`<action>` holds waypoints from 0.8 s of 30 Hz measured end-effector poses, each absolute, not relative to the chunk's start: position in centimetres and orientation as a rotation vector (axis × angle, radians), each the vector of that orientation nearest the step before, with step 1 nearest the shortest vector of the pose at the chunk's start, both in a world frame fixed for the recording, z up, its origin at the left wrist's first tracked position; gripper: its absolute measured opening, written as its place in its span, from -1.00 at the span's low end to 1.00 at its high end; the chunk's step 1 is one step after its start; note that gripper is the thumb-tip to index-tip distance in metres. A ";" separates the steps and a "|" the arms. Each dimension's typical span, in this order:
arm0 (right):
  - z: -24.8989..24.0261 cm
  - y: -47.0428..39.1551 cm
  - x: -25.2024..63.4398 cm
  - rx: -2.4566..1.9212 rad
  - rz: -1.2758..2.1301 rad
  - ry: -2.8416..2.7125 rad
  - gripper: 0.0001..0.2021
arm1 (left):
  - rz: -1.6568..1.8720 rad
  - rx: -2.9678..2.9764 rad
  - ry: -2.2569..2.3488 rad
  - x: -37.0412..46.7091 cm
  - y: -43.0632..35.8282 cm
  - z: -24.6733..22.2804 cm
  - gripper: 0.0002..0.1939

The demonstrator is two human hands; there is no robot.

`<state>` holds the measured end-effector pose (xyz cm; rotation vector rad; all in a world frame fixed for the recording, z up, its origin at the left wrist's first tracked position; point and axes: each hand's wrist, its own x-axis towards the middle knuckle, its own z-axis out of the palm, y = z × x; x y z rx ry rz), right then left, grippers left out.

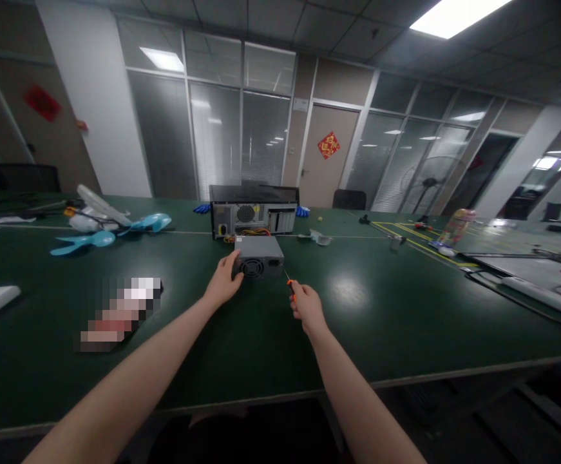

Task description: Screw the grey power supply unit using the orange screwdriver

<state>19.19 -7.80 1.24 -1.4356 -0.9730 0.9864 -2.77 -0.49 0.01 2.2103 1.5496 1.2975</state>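
Observation:
A grey computer power supply (259, 247) lies on the green table, its fan grille and power socket facing me. My left hand (224, 280) grips its left front corner, fingers along the top and side, thumb at the front. In my right hand (308, 304) is a screwdriver (290, 289) with an orange and black handle. The thin shaft points up and left at the right front edge of the power supply; whether the tip touches a screw is too small to tell. Coloured cables (256, 232) run between the power supply and the opened computer case (254, 212) behind it.
Blue gloves (203, 209) show beside the case. Light blue fan blades (84, 242) and white parts (99, 209) lie at the left, with a blurred-out object (120, 316) nearer. A clear bag (319, 238), a bottle (458, 227) and a white panel (545, 293) are to the right.

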 end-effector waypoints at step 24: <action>2.9 -10.0 19.3 -1.905 0.006 -1.388 -0.88 | 1.301 2.224 1.534 -2.8 -0.5 0.1 -0.33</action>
